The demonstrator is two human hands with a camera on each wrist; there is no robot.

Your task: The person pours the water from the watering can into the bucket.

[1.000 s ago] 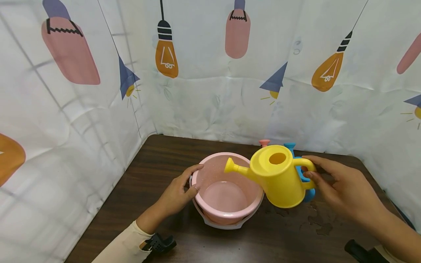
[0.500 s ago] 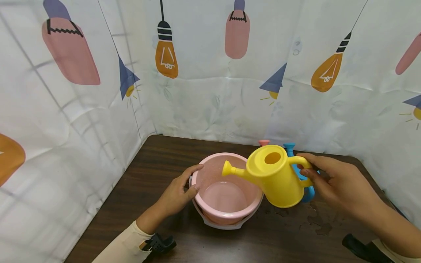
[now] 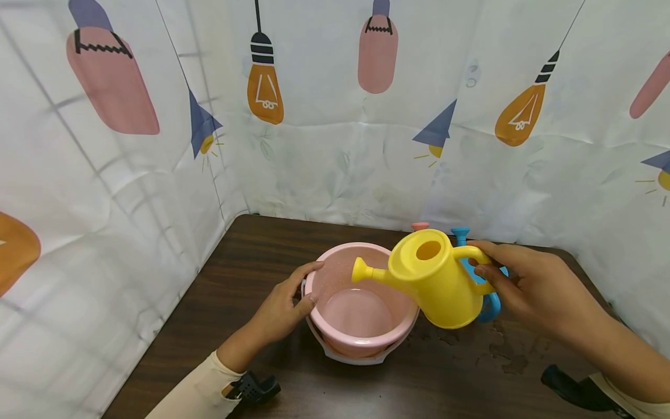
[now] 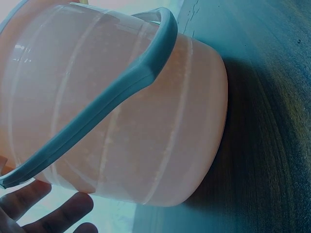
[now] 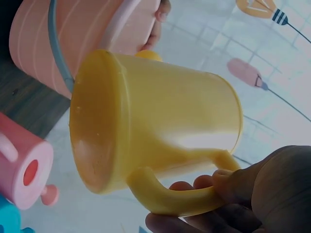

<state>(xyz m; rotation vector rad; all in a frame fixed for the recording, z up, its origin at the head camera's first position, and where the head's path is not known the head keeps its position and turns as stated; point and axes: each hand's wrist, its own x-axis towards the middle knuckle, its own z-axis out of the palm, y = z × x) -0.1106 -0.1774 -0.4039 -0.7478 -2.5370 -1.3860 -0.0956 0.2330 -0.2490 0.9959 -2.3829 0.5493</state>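
Yellow watering can [image 3: 437,279] hangs off the table, tilted toward nine o'clock, its spout [image 3: 366,271] out over the open mouth of the pink bucket [image 3: 361,305]. I see my right hand [image 3: 528,291] gripping it at three o'clock, fingers [image 5: 194,187] curled through the handle loop and the thumb laid along the top of the handle; the right wrist view shows the can's base and that grip plainly. The can's round filling hole faces up and toward me.

The bucket stands on the dark wooden table [image 3: 251,256], just beside the can at its eight o'clock. Its grey-white handle [image 4: 112,92] lies folded down against the wall. My left hand [image 3: 285,305] rests on the bucket's rim at nine o'clock, fingers relaxed and spread along the edge, the thumb tip touching the rim; it steadies rather than grasps.

Behind the yellow can, at about one o'clock from the bucket, a blue watering can [image 3: 484,291] stands mostly hidden, with a pink watering can [image 5: 26,179] next to it. Wet patches [image 3: 502,355] mark the table at the bucket's four o'clock. A white curtain [image 3: 335,116] printed with light bulbs hangs around the table.
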